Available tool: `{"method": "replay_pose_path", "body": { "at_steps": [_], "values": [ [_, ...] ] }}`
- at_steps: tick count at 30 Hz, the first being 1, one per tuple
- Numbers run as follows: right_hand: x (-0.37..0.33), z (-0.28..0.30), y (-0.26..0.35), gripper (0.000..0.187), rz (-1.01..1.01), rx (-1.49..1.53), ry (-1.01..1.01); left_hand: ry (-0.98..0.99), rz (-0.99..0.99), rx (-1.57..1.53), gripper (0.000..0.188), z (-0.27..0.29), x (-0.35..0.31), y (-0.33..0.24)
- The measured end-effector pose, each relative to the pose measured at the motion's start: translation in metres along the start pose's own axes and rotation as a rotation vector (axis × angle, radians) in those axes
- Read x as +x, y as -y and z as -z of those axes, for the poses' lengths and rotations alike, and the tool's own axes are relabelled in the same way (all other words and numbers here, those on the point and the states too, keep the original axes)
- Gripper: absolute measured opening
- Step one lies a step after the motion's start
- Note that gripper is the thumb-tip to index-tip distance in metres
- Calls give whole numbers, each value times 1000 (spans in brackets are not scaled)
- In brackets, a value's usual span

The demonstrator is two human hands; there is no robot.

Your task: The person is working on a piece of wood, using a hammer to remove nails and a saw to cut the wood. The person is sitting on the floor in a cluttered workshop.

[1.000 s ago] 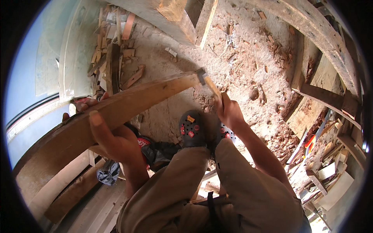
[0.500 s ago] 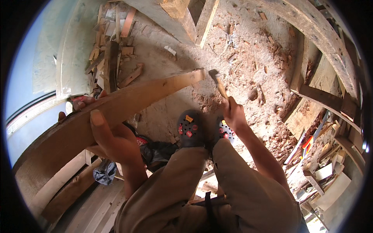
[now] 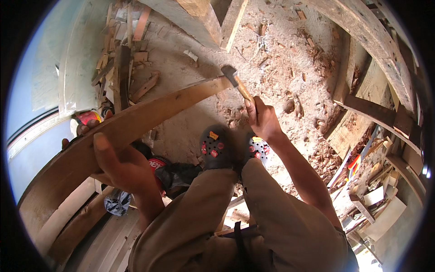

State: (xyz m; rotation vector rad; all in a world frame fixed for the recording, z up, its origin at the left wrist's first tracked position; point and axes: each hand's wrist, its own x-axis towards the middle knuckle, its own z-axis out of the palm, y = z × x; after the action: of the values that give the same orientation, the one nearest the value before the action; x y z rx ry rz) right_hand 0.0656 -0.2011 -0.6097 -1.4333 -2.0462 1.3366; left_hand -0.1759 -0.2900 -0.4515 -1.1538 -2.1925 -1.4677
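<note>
My left hand (image 3: 115, 165) grips a long wooden plank (image 3: 154, 119) at the left, thumb on the near face and fingertips showing over its far edge. The plank slants from the lower left up to the middle of the view. My right hand (image 3: 263, 120) is closed round the wooden handle of a hammer (image 3: 242, 87). Its dark metal head is at the plank's far end; whether the two touch I cannot tell.
Wood offcuts (image 3: 144, 86) lie at the upper left, beside a pale blue panel (image 3: 43, 72). Chips litter the dirt floor (image 3: 281, 59). Wooden frames (image 3: 380, 41) stand at the right, with a saw (image 3: 358, 163) among scraps. A black bag (image 3: 179, 176) lies near my feet.
The hammer in my right hand has moved left, its head now up against or over the plank's end. The whole scene has shifted slightly left. Both grips are unchanged.
</note>
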Motion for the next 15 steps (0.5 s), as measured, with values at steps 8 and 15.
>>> {"method": "replay_pose_path", "body": {
  "at_steps": [8, 15],
  "values": [
    [-16, 0, -2, 28, 246, 100, -70, -62, 298, -421, 63, -1, 0, -8],
    [-33, 5, -3, 30, 38, 148, -42, -81, 184, -365, 57, -1, -1, 3]
  ]
}}
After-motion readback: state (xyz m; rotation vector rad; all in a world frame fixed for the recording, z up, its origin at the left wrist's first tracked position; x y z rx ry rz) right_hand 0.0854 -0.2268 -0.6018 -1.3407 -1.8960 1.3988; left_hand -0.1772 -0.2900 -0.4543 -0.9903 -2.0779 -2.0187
